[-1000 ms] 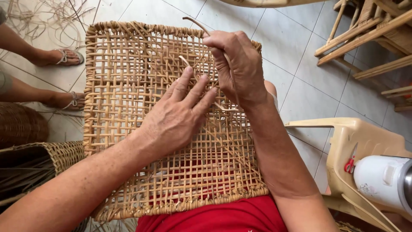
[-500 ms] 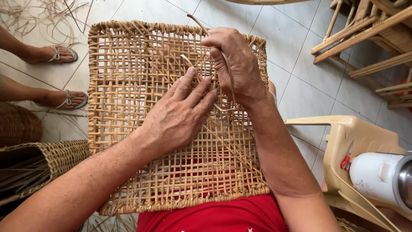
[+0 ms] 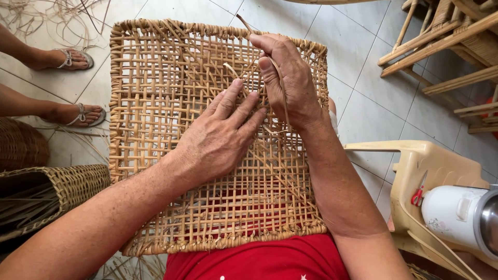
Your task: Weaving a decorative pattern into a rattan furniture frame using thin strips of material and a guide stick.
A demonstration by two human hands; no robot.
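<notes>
1. The square woven rattan panel [image 3: 171, 103] lies across my lap, its near edge over my red shirt [image 3: 259, 262], tilted flat toward me so that I can look straight down through the open mesh.

2. My left hand [image 3: 218, 140] rests palm-down on the middle of the panel. Its fingers [image 3: 231, 101] lie close together and straight, pressing the weave; they clamp nothing. I judge this pins the mesh and keeps the crossings from shifting.

3. My right hand [image 3: 290, 83] sits on the panel's far right part, just beside my left fingertips. Its thumb and fingers are pinched together on a thin rattan strand [image 3: 244, 23], whose free end sticks up past the panel's far edge. The strand runs under my hand; where it enters the weave I cannot tell.

4. A short loose strip end [image 3: 231, 70] curls up from the panel between my two hands.

5. Left of the panel, another person's sandalled feet [image 3: 72, 59] stand on the tiled floor [image 3: 373, 98], with loose rattan scraps beyond them. A woven basket [image 3: 57, 192] holding strips sits at the panel's near left.

6. Right of the panel stands a pale plastic chair [image 3: 425, 166] carrying red-handled scissors [image 3: 417, 194] and a white pot [image 3: 461, 218]; wooden frames [image 3: 446, 46] stand further off.
</notes>
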